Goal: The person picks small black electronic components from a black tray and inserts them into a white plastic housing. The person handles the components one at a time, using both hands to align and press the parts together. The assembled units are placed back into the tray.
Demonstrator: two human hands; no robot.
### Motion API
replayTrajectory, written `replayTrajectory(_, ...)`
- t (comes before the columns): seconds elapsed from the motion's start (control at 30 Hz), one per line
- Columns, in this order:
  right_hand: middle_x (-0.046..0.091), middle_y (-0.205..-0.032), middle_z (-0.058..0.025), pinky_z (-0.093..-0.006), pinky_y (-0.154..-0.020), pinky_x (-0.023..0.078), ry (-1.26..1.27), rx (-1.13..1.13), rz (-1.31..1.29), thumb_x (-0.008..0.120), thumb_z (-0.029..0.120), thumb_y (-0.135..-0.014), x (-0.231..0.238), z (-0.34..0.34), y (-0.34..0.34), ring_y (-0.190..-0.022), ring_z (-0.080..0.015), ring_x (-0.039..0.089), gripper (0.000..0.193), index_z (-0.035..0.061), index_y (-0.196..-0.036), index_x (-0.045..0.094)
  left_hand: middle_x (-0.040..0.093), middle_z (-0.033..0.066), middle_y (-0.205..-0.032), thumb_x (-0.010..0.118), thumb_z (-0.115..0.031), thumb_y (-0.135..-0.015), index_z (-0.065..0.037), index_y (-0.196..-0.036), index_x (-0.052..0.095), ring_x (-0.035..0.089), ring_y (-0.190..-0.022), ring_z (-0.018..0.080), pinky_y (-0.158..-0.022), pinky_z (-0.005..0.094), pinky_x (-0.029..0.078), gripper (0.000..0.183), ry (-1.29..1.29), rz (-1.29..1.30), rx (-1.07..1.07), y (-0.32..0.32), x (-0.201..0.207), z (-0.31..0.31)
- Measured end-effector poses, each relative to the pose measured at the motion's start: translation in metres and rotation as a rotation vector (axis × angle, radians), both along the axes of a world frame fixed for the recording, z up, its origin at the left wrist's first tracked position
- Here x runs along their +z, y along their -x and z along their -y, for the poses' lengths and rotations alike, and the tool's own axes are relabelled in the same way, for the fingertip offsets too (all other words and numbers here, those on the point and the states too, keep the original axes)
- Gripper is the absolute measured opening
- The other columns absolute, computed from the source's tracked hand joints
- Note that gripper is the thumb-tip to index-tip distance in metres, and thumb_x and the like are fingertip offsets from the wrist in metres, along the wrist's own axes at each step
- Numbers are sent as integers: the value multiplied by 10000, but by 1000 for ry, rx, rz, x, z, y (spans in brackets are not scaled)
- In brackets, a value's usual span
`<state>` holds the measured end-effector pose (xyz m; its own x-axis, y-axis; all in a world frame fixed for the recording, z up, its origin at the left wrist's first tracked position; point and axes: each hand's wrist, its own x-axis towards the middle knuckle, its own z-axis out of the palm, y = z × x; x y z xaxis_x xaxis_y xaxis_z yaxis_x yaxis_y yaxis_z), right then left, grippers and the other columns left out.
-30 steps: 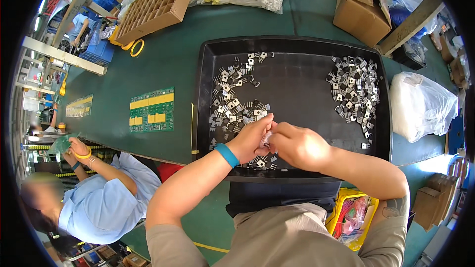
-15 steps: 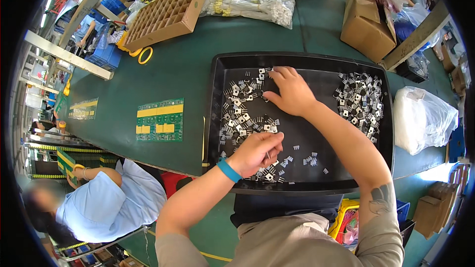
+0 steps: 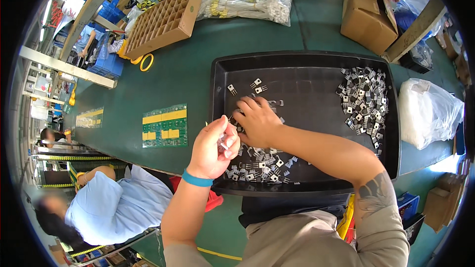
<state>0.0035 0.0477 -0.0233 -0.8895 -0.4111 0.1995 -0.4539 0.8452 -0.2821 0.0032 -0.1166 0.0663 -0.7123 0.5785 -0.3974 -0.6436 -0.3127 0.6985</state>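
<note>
Small three-legged transistors with black bodies and silver tabs lie in a wide black tray [image 3: 307,188]. One pile of transistors [image 3: 262,165] is at the left, partly covered by my hands, with small grey comb-like pieces among it. My right hand [image 3: 260,123] reaches over this pile, palm down, fingers spread and touching it. Above the tray's left wall my left hand [image 3: 213,148], with a blue wristband, is closed around small electronic components; a few pale and metallic bits show between the curled fingers. Some loose transistors [image 3: 258,86] lie beyond the right hand.
A second transistor pile [image 3: 365,104] fills the tray's right end. Left of the tray lies a green circuit board [image 3: 165,126] with yellow tape. Behind are a divided cardboard box [image 3: 163,22], bagged cables [image 3: 247,1] and a carton [image 3: 368,17]. A co-worker in light blue [image 3: 118,202] sits at left.
My right hand has come nearer and leftward, drawing transistors away from the tray's far left corner. My left hand has lifted leftward and turned, its fingers still curled.
</note>
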Motion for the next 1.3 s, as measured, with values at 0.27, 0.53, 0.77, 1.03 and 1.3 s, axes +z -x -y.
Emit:
replayTrajectory(0.27,531,-1229,-148,-430,-999,360,69,-33,-109,640,422,-834,12,-52,-6,-1215,-313,450,485,36,-1124,595,445,2,-634,475,-367,-1004,-101,-798,543,381,-478,86,-390,199,241,343,32,33,53,5,-8,-24)
replayTrajectory(0.53,550,-1128,-132,-412,-955,421,38,67,31,635,431,-843,7,-68,-12,-1108,-294,493,461,28,-1067,630,445,-7,-642,464,-366,-1006,-115,-834,547,402,-496,92,-394,203,253,316,21,-4,99,11,-19,-10)
replayTrajectory(0.77,560,-942,-91,-381,-843,463,47,84,53,684,371,-809,36,-47,-33,-935,-269,552,347,53,-937,627,471,14,-665,469,-384,-999,-112,-855,558,424,-522,106,-393,204,252,320,49,118,120,-6,-33,14)
replayTrajectory(1.03,580,-1059,-65,-368,-881,463,-93,117,-134,606,194,-805,-12,-15,66,-1066,-237,547,246,68,-1011,651,500,34,-697,446,-367,-1000,-81,-905,589,443,-552,120,-395,210,254,333,18,109,1,-7,-29,-13)
replayTrajectory(1.3,569,-997,-110,-399,-849,480,-6,149,177,623,154,-816,17,-107,-16,-998,-296,561,160,60,-944,603,529,42,-764,476,-124,-950,3,-1080,587,462,-600,106,-401,189,262,213,-18,55,-48,-11,-15,-28)
